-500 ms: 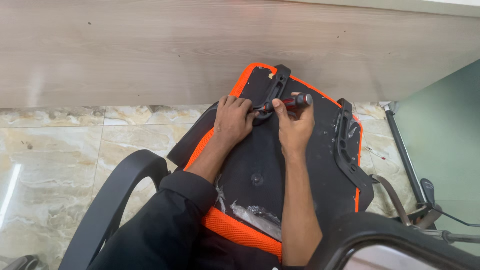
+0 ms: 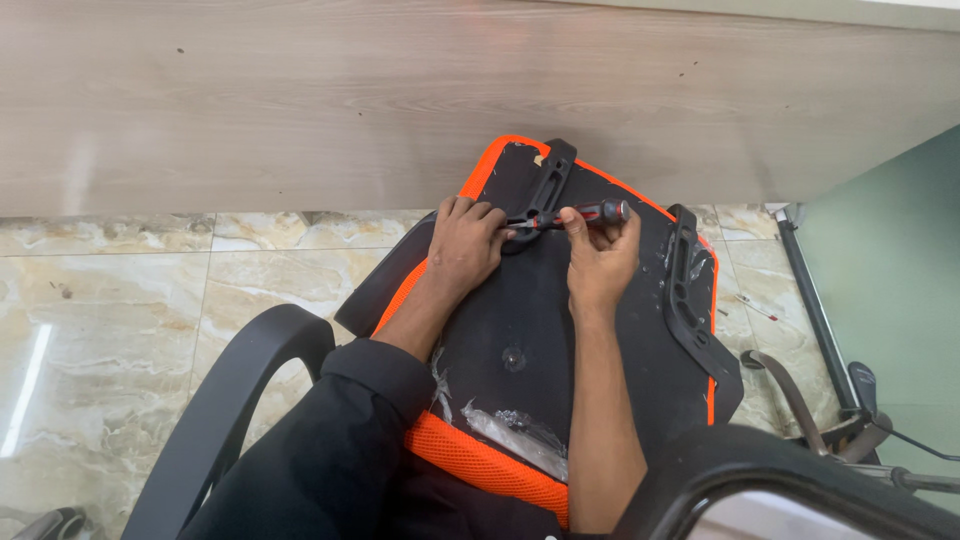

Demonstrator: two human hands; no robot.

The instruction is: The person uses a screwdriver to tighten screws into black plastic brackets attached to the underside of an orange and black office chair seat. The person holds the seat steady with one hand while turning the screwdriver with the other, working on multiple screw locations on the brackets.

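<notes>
Rt grip [image 2: 598,255]: 1 screwdriver [image 2: 585,215], 2 brackets [image 2: 545,185]

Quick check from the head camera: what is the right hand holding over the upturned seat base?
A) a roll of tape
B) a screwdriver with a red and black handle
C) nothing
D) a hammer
B: the right hand grips a screwdriver with a red and black handle, its tip pointing toward the black bracket beside the left hand.
</notes>
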